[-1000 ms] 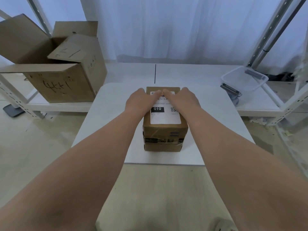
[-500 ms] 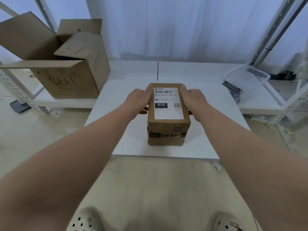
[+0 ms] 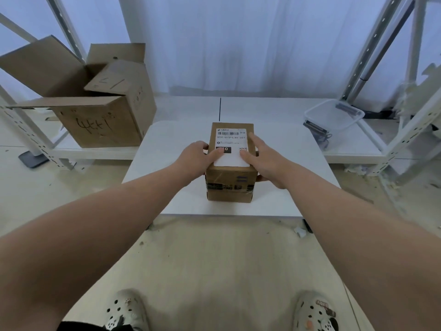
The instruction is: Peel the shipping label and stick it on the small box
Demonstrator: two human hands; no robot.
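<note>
The small brown box [image 3: 228,185] stands on the white table [image 3: 167,149], near its front edge. A white shipping label [image 3: 230,139] with a barcode lies flat on the box's top. My left hand [image 3: 194,158] holds the box's left side, its thumb lying on the label's lower left part. My right hand [image 3: 265,158] rests on the right side, with straight fingers pressing the label's right edge and the thumb against the box's right wall. Both hands hide the lower corners of the label.
A large open cardboard box [image 3: 100,123] stands on the low shelf to the left. A clear plastic tub [image 3: 334,118] sits on the shelf at right. White metal rack posts [image 3: 372,51] flank the table. My feet [image 3: 126,311] stand on the floor below.
Both hands slid from the far end of the box top out to its sides, then toward me. Now the left thumb and right fingers lie on the label's near half.
</note>
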